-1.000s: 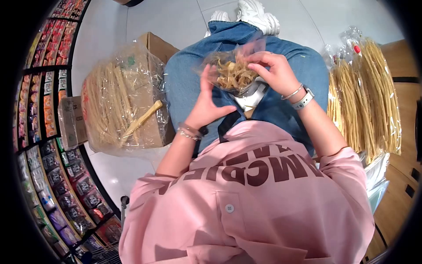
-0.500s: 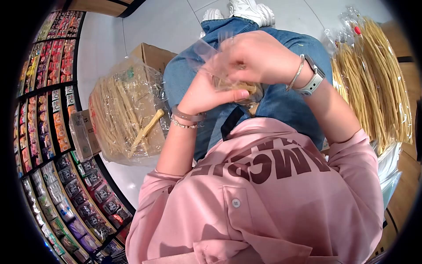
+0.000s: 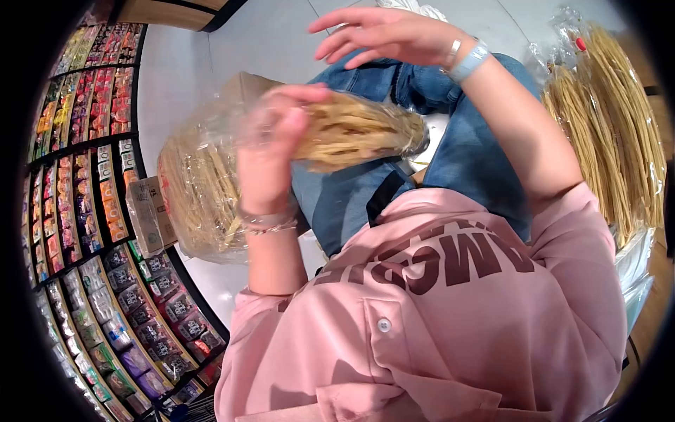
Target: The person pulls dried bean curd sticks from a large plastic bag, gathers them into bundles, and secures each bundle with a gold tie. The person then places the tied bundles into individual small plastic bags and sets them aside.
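Observation:
My left hand (image 3: 271, 151) grips the gathered end of a clear plastic bag of dried bean curd sticks (image 3: 358, 133). The bag lies sideways above my lap, its rounded end pointing right. Motion blurs the left fingers around the plastic. My right hand (image 3: 383, 35) is raised beyond the bag, apart from it, fingers stretched out and holding nothing. To the left, partly behind my left hand, a large open bag of loose bean curd sticks (image 3: 200, 190) rests on a cardboard box.
Long bags of bean curd sticks (image 3: 605, 133) stand at the right. A shelf of small packaged snacks (image 3: 105, 183) runs down the left side. A small cardboard box (image 3: 151, 214) sits beside the shelf. Pale floor tiles (image 3: 274, 35) show ahead.
My hands were together at the bag's neck. They have separated: my left hand moved left with the bag, now swung sideways, and my right hand let go and rose away.

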{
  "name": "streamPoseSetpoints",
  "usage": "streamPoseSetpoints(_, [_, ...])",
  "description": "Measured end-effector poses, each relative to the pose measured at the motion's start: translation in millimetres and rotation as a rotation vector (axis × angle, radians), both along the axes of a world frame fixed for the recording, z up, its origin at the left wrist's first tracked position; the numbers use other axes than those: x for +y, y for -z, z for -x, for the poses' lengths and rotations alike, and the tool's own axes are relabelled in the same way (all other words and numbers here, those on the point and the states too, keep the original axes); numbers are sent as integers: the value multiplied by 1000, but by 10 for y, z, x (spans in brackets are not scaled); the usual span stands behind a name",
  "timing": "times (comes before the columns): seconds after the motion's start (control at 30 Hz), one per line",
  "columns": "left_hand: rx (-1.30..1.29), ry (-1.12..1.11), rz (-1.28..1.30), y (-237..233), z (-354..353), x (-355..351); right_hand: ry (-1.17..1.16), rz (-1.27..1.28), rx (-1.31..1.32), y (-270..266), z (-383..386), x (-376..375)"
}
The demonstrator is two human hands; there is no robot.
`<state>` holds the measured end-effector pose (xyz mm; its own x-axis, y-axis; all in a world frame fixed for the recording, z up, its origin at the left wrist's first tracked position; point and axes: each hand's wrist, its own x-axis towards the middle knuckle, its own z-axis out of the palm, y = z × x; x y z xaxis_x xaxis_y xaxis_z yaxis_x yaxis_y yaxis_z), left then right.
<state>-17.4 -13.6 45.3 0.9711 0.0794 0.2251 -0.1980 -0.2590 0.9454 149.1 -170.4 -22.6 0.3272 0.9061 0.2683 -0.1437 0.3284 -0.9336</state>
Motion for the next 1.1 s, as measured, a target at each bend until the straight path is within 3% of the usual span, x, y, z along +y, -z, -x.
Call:
streamPoseSetpoints(0.13, [-100,-315,122,-516,120,152,-229,137,0,-400,73,500])
streamPoseSetpoints(0.2, [-189,-309,193,-747,160,242,-417,147,27,-726,155,749])
streamPoseSetpoints(0.27, [-263,-205,345,-917,143,372,-553,107,112,-959,233,948])
streamPoseSetpoints(0.3, [-209,25,526,-993,147,470,-617,90,153,-1045,259,1025])
streamPoseSetpoints(0.33, [-166,92,566,-1048,131,565,-681,73,192,-1117,288,1079])
streamPoseSetpoints(0.4, [-80,228,643,-1124,52,759,-621,-19,357,-1125,332,1156])
streamPoseSetpoints(0.43, [-142,266,555,-1122,25,856,-557,-65,392,-1132,330,1170])
streamPoseSetpoints(0.53, [-248,-520,316,-1133,-265,331,-361,-194,517,-1079,316,1201])
streamPoseSetpoints(0.6, [-95,-262,192,-1189,-506,529,-229,-262,610,-998,334,1213])
streamPoseSetpoints(0.67, [26,-320,182,-1254,-802,544,-162,-297,650,-942,307,1147])
streamPoseSetpoints(0.77, [-22,-261,166,-1322,-1118,813,-186,-277,686,-830,192,965])
streamPoseSetpoints(0.97, [23,-462,395,-1415,-1488,1262,-454,-35,736,-420,-208,451])
streamPoseSetpoints(1.1, [65,-632,514,-1235,-1457,1593,-363,103,682,-136,-238,209])
